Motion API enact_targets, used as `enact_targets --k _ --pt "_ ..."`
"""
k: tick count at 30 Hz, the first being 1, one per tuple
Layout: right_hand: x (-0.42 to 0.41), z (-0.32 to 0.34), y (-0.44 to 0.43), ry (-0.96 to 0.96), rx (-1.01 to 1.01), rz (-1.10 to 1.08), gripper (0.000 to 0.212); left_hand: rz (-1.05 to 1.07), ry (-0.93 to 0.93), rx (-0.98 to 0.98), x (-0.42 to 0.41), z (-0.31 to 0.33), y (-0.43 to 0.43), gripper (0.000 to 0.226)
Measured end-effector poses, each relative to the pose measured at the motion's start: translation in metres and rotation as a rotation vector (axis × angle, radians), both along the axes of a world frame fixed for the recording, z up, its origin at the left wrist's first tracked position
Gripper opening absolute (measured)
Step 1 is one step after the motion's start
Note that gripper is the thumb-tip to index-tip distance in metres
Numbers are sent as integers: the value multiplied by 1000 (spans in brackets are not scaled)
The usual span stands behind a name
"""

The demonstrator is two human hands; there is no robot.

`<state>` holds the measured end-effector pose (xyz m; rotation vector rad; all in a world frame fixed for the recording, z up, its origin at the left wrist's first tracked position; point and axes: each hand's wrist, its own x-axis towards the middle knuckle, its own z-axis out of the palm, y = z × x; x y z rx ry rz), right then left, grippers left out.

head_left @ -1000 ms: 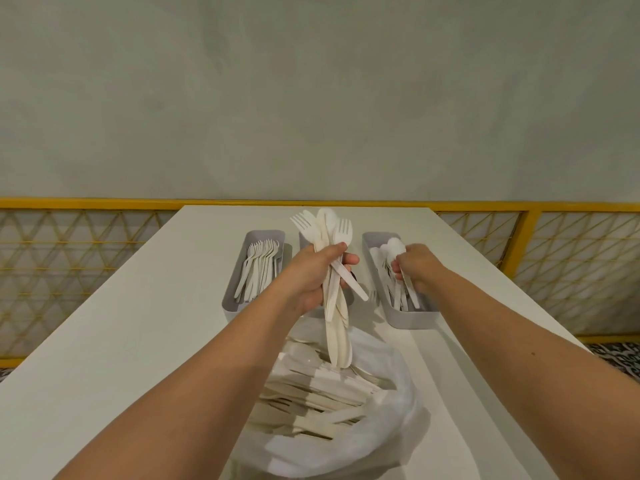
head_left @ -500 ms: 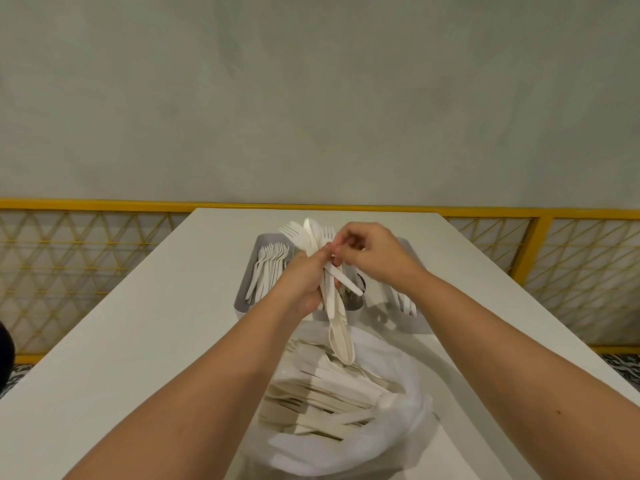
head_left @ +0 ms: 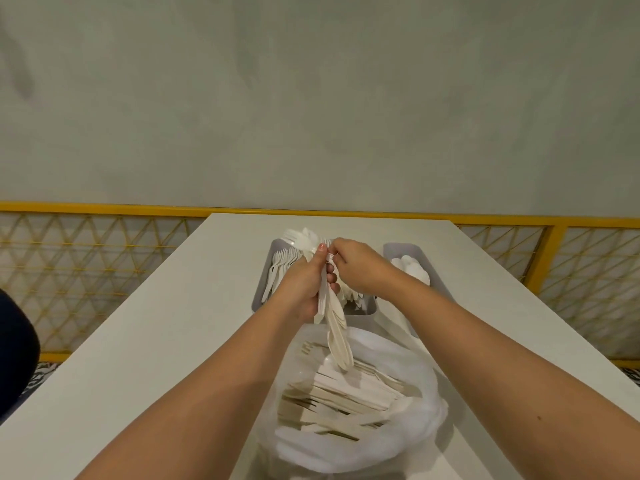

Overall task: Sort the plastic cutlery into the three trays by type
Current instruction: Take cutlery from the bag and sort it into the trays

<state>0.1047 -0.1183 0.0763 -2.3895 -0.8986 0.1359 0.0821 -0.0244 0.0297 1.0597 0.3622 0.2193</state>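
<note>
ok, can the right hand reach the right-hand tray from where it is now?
Probably yes. The right hand pinches at the cutlery bundle that the left hand grips, and the right tray lies open-topped just beside it, with nothing between them.

A white worktop [head_left: 166,327] runs away from the viewer to a straight far edge. Behind it stands a plain grey-green wall [head_left: 311,98], with a darker smudge [head_left: 21,76] at its upper left. Along the wall's foot runs a yellow railing [head_left: 104,206] filled with diamond lattice [head_left: 86,268]; a yellow post [head_left: 544,252] stands on the right. A dark rounded object [head_left: 14,355] shows at the left edge, above a black-and-white patterned floor [head_left: 41,373].
</note>
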Motion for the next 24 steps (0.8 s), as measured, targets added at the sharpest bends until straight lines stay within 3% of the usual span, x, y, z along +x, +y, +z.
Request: enact_targets --k 7,14,18,22,24 --pt "3 -7 5 96 234 -149 20 -9 -54 -36 -7 1 7 22" --pt "-17 -13 14 245 123 -25 12 116 -83 -107 -13 8 11 21" --pt "-18 -11 17 237 103 -12 26 151 -49 -111 -13 6 17 29" --pt "-18 -7 21 255 35 -13 8 139 -98 -140 -17 7 22 29" --pt "-17 -6 23 300 27 -34 10 144 -108 -147 -18 7 25 24"
